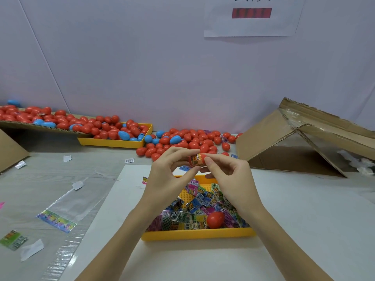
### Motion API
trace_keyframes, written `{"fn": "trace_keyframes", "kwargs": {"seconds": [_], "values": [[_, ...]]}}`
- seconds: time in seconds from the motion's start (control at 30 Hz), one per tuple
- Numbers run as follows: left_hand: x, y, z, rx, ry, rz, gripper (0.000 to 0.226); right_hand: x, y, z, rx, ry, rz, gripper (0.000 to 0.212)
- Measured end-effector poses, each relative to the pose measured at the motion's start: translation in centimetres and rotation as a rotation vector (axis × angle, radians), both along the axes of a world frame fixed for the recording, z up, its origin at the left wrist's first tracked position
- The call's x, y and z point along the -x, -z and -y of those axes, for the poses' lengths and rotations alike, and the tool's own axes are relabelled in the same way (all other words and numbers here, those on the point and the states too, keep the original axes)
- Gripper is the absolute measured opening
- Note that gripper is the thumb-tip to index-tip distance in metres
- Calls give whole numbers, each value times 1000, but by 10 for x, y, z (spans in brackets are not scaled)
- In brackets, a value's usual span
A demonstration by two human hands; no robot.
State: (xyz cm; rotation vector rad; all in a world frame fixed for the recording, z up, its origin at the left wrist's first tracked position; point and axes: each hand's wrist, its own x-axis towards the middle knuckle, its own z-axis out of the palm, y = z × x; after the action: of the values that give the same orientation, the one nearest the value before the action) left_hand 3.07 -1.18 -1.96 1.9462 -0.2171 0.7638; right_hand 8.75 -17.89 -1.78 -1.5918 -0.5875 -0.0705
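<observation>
Head view: the left hand (168,175) and right hand (229,175) are pinching the red egg (197,160) between curled fingertips; it is sitting between both grips, above the yellow tray (198,234) at its far edge.

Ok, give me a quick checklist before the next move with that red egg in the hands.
1. Grip on the red egg by left hand and right hand: ok.
2. The printed packet fully inside the egg: cannot tell.
3. Egg halves closed: cannot tell.
4. The yellow tray of packets below the hands: ok.
5. Way to the pile of eggs behind unobstructed: ok.
</observation>
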Motion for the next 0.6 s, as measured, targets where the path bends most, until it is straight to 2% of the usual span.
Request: {"fn": "trace_keyframes", "kwargs": {"seconds": [0.3, 0.4, 0.47, 0.53, 0.6], "values": [[-3, 2, -7, -279, -90, 95, 45, -1, 2, -1, -31, -50, -84, 22], [-5, 4, -8, -308, -50, 98, 46, 0, 1, -1, 32, -65, -75, 19], [-5, 6, -6, -286, -13, 65, 55, -2, 1, 0, 77, -22, -55, 19], [-6, 8, -6, -248, -20, 1, 62, -5, -4, 4, 102, 62, 19, 20], [-7, 11, -9, -273, -54, -43, 52, -12, -14, 12, 123, 222, 216, 24]]}}
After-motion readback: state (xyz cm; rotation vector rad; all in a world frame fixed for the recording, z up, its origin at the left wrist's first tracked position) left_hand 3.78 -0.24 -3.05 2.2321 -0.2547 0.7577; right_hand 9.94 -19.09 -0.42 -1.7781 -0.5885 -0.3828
